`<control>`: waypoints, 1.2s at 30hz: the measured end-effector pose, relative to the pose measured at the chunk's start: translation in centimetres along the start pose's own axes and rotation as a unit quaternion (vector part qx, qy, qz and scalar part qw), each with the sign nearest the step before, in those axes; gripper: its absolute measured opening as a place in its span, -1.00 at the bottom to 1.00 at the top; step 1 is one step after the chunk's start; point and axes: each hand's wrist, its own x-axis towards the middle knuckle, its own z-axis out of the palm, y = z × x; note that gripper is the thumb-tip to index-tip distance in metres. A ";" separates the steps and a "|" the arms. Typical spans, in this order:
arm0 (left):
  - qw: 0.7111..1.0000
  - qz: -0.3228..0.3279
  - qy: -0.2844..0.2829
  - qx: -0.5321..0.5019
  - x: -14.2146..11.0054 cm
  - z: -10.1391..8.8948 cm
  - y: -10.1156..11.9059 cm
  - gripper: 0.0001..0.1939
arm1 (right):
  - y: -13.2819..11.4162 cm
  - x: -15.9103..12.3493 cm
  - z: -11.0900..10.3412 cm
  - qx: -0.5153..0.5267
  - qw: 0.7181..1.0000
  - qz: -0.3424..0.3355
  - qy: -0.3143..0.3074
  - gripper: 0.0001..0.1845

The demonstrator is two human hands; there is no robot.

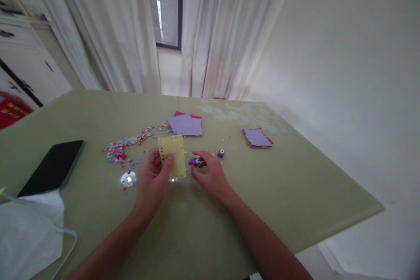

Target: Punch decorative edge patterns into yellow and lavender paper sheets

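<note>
My left hand (155, 173) pinches a yellow card (177, 157) upright above the table, thumb on its face. Small punched holes run along the card's left and top edges. Close to the card's right edge, my right hand (210, 175) has thumb and fingers around a small purple craft punch (194, 162), partly hidden by the fingers. Just beyond that hand, another small purple punch (221, 153) stands on the table. Tiny coloured paper bits (126, 144) lie scattered to the left of the card. A shiny clear round piece (128, 178) sits beside my left hand.
Purple and red paper sheets (185, 125) lie behind the card. A stack of purple and red cards with notched edges (257, 137) is at the right. At the left are a black phone (52, 168) and a white face mask (29, 236). Curtains and a wall border the table (295, 192).
</note>
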 end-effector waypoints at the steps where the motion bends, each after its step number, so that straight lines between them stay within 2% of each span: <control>1: 1.000 -0.003 -0.003 0.000 0.0 0.0 0.0 -0.57 | 0.1 0.1 -0.3 0.086 0.996 0.035 0.010 -0.56; 4: 1.000 -0.010 -0.015 0.008 -0.2 0.1 -0.1 -0.54 | 0.1 0.3 -1.1 0.291 0.948 0.130 0.008 -0.58; 7: 0.999 -0.010 -0.030 0.018 -0.3 0.2 -0.2 -0.57 | -0.1 0.5 -1.6 0.354 0.924 0.142 0.018 -0.48; 12: 0.998 -0.013 -0.052 0.027 -0.5 0.3 -0.5 -0.60 | -0.5 0.4 -1.4 0.349 0.923 0.159 -0.002 -0.54; 17: 0.998 -0.016 -0.050 0.040 -0.4 0.3 -0.7 -0.55 | -0.9 0.1 -1.4 0.281 0.941 0.190 0.009 -0.59; 20: 0.998 -0.020 -0.044 0.047 -0.3 0.3 -0.8 -0.52 | -0.8 0.0 -1.4 0.237 0.956 0.172 0.002 -0.60; 23: 0.998 -0.023 -0.038 0.052 -0.1 0.2 -1.0 -0.50 | -0.3 0.0 -1.1 0.219 0.961 0.166 -0.027 -0.49; 26: 0.997 -0.031 -0.043 0.051 -0.1 0.0 -1.1 -0.49 | 0.1 0.1 -0.7 0.292 0.928 0.224 -0.048 -0.40; 29: 0.997 -0.033 -0.046 0.050 -0.2 -0.1 -1.1 -0.48 | -0.4 0.1 -0.6 0.410 0.869 0.272 -0.041 -0.53; 31: 0.997 -0.029 -0.044 0.049 -0.2 -0.2 -1.0 -0.49 | -1.1 -0.1 -1.0 0.461 0.840 0.282 -0.046 -0.60; 33: 0.997 -0.028 -0.045 0.049 -0.3 -0.2 -1.0 -0.49 | -1.9 -0.3 -1.3 0.482 0.828 0.279 -0.059 -0.60; 36: 0.997 -0.027 -0.049 0.054 -0.3 -0.1 -1.0 -0.51 | -2.4 -0.3 -1.6 0.485 0.835 0.256 -0.051 -0.56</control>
